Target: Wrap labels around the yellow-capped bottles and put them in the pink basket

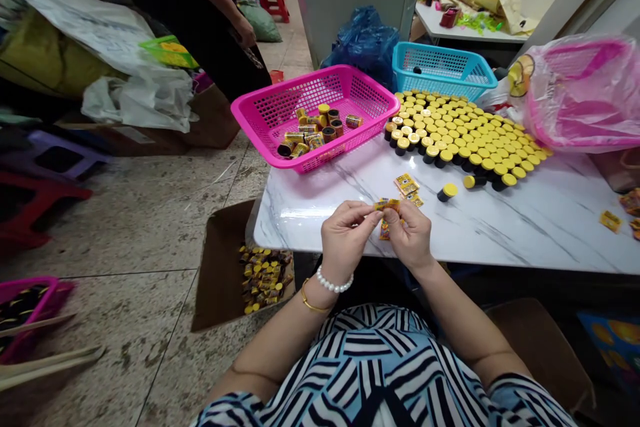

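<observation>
"One printed yellow piece (pixel 385 204): held how?"

"Crosswise above the worktop (pixel 300 213), in the tight pinch of left hand (pixel 347 237) and right hand (pixel 412 236)."

"Nearest loose tub (pixel 447 192)?"

"Upright, beyond and rightward, nearer the right hand."

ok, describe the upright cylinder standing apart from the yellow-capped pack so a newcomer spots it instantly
On the white marbled table, find the big pack of yellow-capped cylinders. From its near edge, come toward the right hand to the lone cylinder, black with a yellow cap. It stands upright by itself, while the neighbouring cylinder to its right lies on its side.
</observation>
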Tool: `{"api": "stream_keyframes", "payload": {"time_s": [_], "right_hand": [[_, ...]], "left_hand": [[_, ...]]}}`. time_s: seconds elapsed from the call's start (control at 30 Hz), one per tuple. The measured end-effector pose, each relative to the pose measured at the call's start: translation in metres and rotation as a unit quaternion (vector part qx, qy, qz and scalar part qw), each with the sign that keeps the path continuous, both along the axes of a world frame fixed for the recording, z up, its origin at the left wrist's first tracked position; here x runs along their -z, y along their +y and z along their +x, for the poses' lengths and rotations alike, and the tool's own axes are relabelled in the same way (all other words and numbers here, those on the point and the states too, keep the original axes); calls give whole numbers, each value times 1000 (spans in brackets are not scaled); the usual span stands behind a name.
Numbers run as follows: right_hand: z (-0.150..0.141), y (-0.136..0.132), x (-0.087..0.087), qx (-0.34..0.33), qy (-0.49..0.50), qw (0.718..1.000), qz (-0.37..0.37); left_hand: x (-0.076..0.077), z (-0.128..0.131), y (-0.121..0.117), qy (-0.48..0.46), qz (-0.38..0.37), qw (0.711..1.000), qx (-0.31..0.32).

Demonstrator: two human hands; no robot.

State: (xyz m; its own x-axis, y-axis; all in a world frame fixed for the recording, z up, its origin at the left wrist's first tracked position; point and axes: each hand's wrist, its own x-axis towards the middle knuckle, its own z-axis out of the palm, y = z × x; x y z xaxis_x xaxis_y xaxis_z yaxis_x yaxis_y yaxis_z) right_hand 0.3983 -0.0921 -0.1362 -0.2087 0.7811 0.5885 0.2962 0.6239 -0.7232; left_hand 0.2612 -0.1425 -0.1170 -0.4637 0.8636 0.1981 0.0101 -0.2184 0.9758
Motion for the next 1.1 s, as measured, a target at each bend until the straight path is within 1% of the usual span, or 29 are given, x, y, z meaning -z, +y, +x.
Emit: {"api": "stream_keyframes", "payload": {"time_s": [0.07, 0.17, 0.27, 0.33, 0.37, 0.4, 0.43, 0.5, 0.53, 0.57, 0.6, 0.63, 0.67, 0.73, 0.77, 0.83, 0.9, 0.97, 1.03, 1.1], "right_hand": [[-1, 2, -1, -9, -23, 1000, 3], [-5, 3, -1, -11, -55, 998, 8], [-3, 5, -3, -22, -85, 996, 15], [8, 12, -9, -29, -106, 993, 30], [18, 19, -12, -15, -120, 992, 42], [31, 28, -16, 15, -138, 989, 55], [46, 38, -18, 66, -160, 983, 68], [76, 61, -18, 174, -233, 954, 76], [89, 70, -16, 194, -265, 943, 58], [99, 78, -13, 191, -285, 939, 35], [107, 82, -9, 183, -284, 941, 10], [111, 84, -7, 165, -261, 951, -17], [112, 82, -5, 143, -213, 965, -45], [105, 70, -6, 79, -68, 988, -110], [99, 62, -9, 38, 10, 989, -141], [85, 47, -17, -35, 128, 975, -178], [71, 37, -24, -74, 180, 964, -181], [59, 33, -28, -94, 201, 959, -176], [50, 30, -28, -101, 221, 955, -170], [45, 28, -26, -95, 230, 955, -160]], "left_hand": [[0, -5, 1, -26, -11, 1000, -1], [-3, -9, 1, -75, -57, 995, 20], [-6, -10, 2, -93, -104, 989, 59], [-8, -14, 4, -85, -124, 984, 98], [-7, -16, 6, -91, -135, 980, 117], [-7, -20, 9, -108, -149, 973, 137], [-6, -23, 12, -135, -167, 964, 156], [-5, -30, 19, -201, -202, 940, 189], [-5, -33, 23, -229, -213, 928, 202], [-5, -35, 27, -252, -216, 919, 214], [-6, -36, 31, -273, -214, 911, 224], [-7, -36, 35, -292, -208, 904, 232], [-8, -36, 38, -310, -202, 897, 242], [-10, -33, 44, -343, -197, 881, 261], [-10, -31, 46, -357, -198, 873, 269], [-10, -28, 50, -379, -202, 859, 277], [-10, -24, 52, -395, -207, 851, 279], [-10, -21, 53, -405, -209, 845, 280], [-11, -18, 53, -416, -210, 839, 282], [-11, -15, 54, -427, -211, 832, 285]]}}
